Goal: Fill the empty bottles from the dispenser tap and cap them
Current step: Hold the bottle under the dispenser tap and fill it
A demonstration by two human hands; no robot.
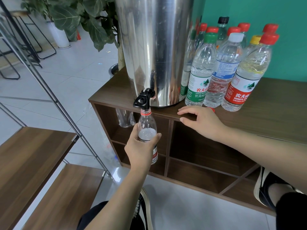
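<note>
- The left hand [141,146] grasps an uncapped clear bottle [147,128] around its middle, fingers and thumb curled round the labelled part, and holds it upright in the air in front of the cabinet's front face.
- The bottle's open neck, with a red ring, sits directly under the black tap [144,98]; water fills its lower part, with the surface showing just above the fingers.
- The tap juts from the base of a tall steel dispenser [154,47], which stands near the front left corner of the wooden cabinet [274,103].
- The right hand [201,120] rests on the cabinet's front edge, just right of the dispenser, with fingers relaxed and mostly straight, gripping nothing that can be seen.
- A small red object [212,109] peeks out behind the right hand on the cabinet top; most of it is hidden, so I cannot tell what it is.
- A cluster of capped bottles [229,67] stands on the cabinet top to the right of the dispenser, reaching toward the back edge by the green wall; most caps are red, with one green, one white, one yellow and one black.
- Three of them form the front row: a green-labelled bottle [199,77], a blue-labelled bottle [221,75] and a red-labelled bottle [244,80].
- A clear empty bottle [125,117] shows in the cabinet's upper left compartment, behind the held bottle.
</note>
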